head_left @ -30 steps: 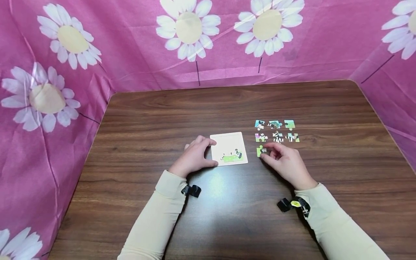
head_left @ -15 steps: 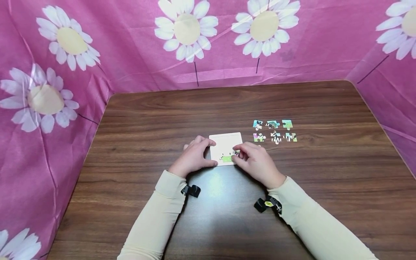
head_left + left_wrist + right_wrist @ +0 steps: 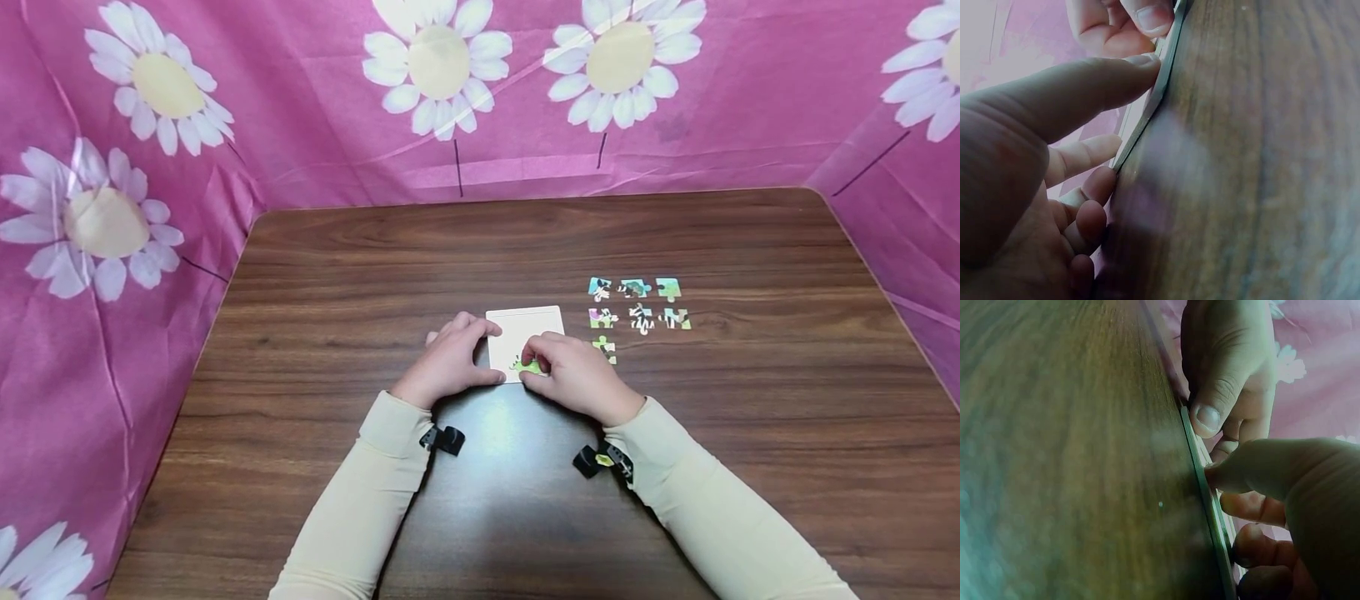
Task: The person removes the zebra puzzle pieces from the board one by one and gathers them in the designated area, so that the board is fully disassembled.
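A pale square puzzle board lies on the table in the head view, with a strip of green puzzle pieces along its near side. My left hand grips the board's left side, the thumb at the near corner and the index finger farther up. In the left wrist view its thumb lies at the board's edge. My right hand reaches over the board's near right part, thumb and index finger curled about a green piece. The right part of the strip is hidden under it. In the right wrist view, its thumb meets the board's edge.
Several loose jigsaw pieces lie in rows right of the board. The closest one is beside my right hand's knuckles. The brown wooden table backs onto a pink flowered cloth.
My right hand has moved left from the nearest loose piece onto the board, then a little farther left along the strip. That loose piece stays behind. My left hand keeps its place.
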Motion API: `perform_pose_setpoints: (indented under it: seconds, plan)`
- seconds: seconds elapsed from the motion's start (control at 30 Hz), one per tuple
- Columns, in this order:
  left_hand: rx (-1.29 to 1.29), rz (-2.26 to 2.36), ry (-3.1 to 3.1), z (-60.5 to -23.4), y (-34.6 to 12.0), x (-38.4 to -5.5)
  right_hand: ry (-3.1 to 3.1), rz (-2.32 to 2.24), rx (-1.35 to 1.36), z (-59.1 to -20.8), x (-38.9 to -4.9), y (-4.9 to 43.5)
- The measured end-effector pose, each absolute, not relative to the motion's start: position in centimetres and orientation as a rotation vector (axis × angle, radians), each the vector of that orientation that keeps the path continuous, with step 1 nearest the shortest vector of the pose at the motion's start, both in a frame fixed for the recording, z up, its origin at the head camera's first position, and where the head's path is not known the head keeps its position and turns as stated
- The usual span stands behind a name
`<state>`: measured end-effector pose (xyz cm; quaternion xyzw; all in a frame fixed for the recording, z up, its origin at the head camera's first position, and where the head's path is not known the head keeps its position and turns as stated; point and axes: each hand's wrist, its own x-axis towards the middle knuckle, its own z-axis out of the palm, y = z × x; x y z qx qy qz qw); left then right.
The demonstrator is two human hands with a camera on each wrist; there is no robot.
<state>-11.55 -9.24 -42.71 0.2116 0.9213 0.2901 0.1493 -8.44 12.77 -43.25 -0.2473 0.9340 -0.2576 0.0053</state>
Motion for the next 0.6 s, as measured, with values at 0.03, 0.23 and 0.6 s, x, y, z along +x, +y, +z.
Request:
perform_pose_setpoints:
  seconds: [0.03, 0.23, 0.6]
  plan:
    - [0.61, 0.834, 2.648, -42.65, -9.22, -11.56, 2.922, -0.807, -0.777, -43.19, -8.44, 12.78]
    - [0.612, 0.837, 2.651, -42.44, -9.26, -11.54, 2.908, -0.73, -0.81, -42.81, -8.48, 12.67]
    - [0.612, 0.833, 2.651, -42.54, -9.16, -11.42, 2.878, -0.692, -0.746, -42.49, -8.81, 12.45]
